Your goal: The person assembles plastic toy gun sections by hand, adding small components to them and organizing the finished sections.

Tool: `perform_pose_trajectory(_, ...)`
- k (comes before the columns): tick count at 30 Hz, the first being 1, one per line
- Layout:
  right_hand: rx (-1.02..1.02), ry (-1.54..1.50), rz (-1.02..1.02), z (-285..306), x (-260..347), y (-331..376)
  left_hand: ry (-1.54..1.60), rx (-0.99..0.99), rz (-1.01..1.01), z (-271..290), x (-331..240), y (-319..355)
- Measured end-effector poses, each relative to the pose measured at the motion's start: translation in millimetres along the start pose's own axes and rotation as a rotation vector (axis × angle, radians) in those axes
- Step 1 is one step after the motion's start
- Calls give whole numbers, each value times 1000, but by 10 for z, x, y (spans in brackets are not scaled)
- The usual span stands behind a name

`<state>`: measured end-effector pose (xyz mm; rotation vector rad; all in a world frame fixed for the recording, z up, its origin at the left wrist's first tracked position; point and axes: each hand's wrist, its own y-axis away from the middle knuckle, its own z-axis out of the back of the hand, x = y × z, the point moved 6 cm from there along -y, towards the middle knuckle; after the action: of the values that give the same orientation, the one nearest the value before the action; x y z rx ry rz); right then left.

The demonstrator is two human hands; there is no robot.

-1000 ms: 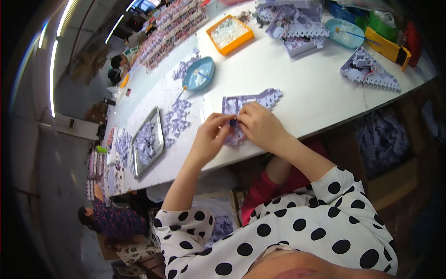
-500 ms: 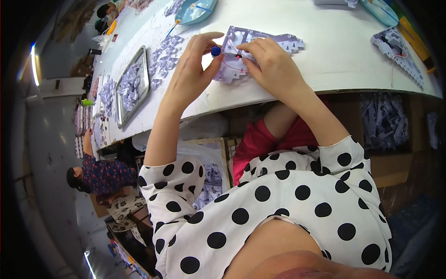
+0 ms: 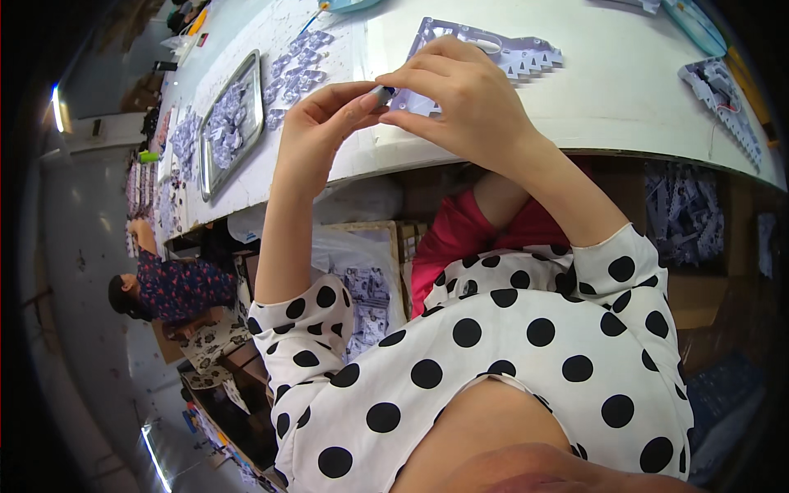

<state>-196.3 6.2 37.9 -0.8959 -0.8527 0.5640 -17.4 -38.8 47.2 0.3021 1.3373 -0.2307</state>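
Note:
My left hand (image 3: 316,135) pinches a small grey part with a dark end (image 3: 383,95) between thumb and fingertips. From the other side, my right hand (image 3: 468,103) closes its fingers at the dark end; its thumb reaches in just below. The fingers partly cover the piece, so its exact kind is unclear. Behind the hands, a lilac plastic shell half (image 3: 530,59) with a toothed edge lies on the white table, partly hidden by my right hand.
A metal tray (image 3: 259,99) of lilac parts lies at left, with loose lilac pieces (image 3: 300,70) beside it. Another lilac assembly (image 3: 723,107) is at far right, near a light-blue dish (image 3: 694,25). A box of lilac parts (image 3: 682,209) sits below the table edge. Another person (image 3: 185,283) works at left.
Both hands have drawn nearer together, off the shell. The round blue piece and the wires seen between them no longer show; a small grey part shows at the left fingertips.

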Motion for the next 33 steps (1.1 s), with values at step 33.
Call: perform_pose_trajectory(33, 271, -232, -234, 48, -188, -93, -459, -71, -292, 80, 313, 247)
